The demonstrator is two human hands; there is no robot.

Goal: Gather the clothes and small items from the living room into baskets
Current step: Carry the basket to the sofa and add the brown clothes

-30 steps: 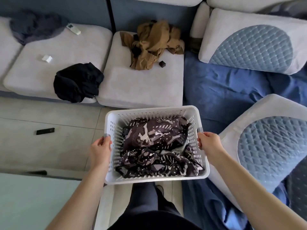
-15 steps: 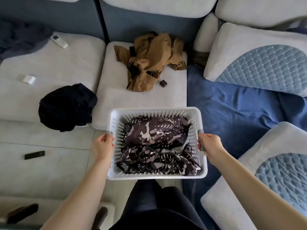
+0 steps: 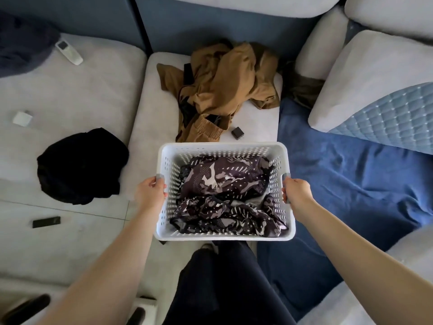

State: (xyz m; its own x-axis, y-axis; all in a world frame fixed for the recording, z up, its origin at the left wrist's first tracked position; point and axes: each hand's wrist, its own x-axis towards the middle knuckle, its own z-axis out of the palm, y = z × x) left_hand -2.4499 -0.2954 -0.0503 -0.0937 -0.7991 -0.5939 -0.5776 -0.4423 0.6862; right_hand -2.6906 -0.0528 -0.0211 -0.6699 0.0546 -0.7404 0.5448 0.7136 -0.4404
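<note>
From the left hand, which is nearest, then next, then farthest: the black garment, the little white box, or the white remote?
1. Black garment, on the seat edge just left of the left hand.
2. Little white box, farther left and back.
3. White remote, far back by the backrest.

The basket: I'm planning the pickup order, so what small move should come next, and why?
Probably set the basket down on the seat cushion just ahead. Both the left hand and right hand grip its handles, so neither is free to lift the brown garment lying right beyond its far rim.
</note>
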